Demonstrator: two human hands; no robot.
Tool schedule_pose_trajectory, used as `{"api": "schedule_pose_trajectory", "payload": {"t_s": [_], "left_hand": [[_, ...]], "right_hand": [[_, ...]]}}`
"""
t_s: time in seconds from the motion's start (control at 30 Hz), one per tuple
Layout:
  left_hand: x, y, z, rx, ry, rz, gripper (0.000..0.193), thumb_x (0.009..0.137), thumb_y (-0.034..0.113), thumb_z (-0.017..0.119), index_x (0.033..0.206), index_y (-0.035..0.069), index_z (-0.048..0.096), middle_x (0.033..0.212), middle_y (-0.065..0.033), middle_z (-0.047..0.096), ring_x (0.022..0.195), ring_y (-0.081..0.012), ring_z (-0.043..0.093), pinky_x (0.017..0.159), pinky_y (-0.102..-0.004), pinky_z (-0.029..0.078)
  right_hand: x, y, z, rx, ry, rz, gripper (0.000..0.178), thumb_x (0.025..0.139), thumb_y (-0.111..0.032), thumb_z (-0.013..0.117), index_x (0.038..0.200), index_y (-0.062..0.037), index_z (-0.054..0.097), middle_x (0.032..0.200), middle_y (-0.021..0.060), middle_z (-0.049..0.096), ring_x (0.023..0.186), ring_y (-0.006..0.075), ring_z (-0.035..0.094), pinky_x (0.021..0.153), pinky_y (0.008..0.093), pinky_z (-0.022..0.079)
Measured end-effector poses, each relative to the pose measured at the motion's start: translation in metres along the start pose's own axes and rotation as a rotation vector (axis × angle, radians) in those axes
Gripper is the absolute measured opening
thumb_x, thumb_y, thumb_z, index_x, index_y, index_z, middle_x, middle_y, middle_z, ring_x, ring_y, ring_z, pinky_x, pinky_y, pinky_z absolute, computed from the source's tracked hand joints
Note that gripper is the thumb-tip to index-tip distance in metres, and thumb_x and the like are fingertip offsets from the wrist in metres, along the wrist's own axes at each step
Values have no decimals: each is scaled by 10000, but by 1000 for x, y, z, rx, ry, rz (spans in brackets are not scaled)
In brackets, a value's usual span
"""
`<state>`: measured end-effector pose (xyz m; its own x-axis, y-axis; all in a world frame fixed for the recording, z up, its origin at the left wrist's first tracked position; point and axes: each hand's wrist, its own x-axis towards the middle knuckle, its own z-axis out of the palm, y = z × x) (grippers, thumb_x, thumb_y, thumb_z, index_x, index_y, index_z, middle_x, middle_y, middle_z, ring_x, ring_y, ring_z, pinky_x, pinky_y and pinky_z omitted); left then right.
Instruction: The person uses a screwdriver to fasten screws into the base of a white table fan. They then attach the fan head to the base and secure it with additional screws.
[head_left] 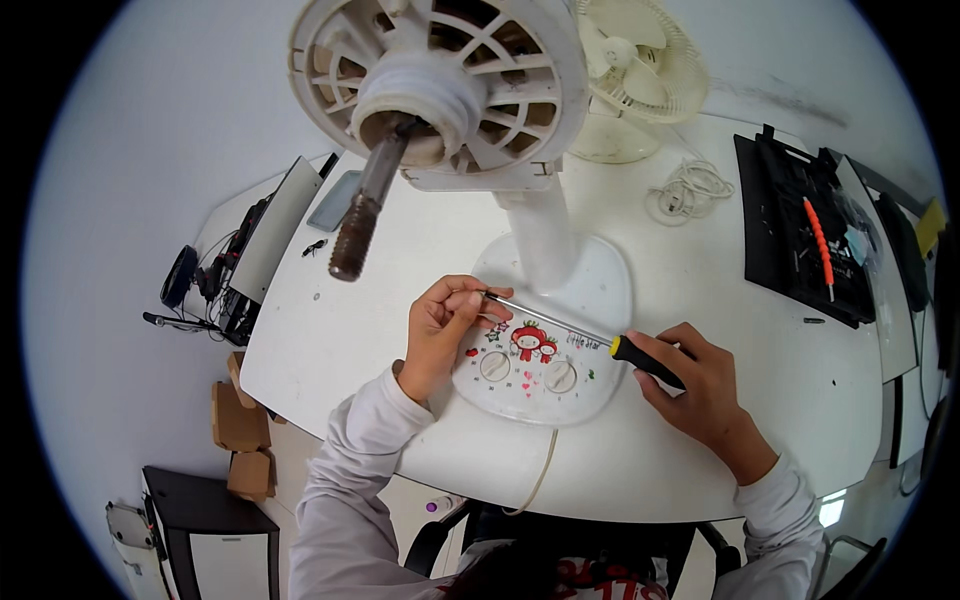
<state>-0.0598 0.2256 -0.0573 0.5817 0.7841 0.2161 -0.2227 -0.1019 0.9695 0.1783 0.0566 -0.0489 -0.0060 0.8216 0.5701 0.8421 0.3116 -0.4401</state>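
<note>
My right hand is closed around the black and yellow handle of a screwdriver. Its long metal shaft points left across the fan's base, and my left hand pinches the tip between thumb and fingers. Whether a small screw sits at the tip is too small to tell. Beneath both hands lies the white fan base, with two round knobs and red cartoon figures. A white column rises from it to the motor housing, whose bare threaded shaft juts toward me. No blades are on this shaft.
A second, cream fan stands at the back of the white table, near a coiled white cable. At right, a black tool case holds an orange twisted rod. A grey tray lies back left; cardboard boxes stand below.
</note>
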Motion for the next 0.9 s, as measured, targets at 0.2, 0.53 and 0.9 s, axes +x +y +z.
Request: {"api": "schedule_pose_trajectory", "payload": {"t_s": [0.2,0.53,0.9], "left_hand": [[-1,-2,0,-19,-7,14,227,893,134,493,1064,-15,505,1004,-184,596,776,-157,609,653,-221,468],[-4,3,4,77,-73,17,378,846,133,551,1184,0,448,1025,-138,606,795,-169,588,665,-239,457],[62,68,10,312,-224,450,874,634,248,785,1312,33,276,1318,-116,334,1210,-225,359,980,-394,324]], "right_hand": [[3,1,-4,346,-5,80,397,684,-10,656,1056,-63,529,848,73,590,581,136,553,491,213,413],[0,22,-45,778,218,389,337,684,-159,690,913,-43,472,757,56,578,633,76,534,567,185,419],[59,34,-104,812,430,189,341,810,-375,537,824,-45,454,597,33,471,430,76,447,448,209,420]]}}
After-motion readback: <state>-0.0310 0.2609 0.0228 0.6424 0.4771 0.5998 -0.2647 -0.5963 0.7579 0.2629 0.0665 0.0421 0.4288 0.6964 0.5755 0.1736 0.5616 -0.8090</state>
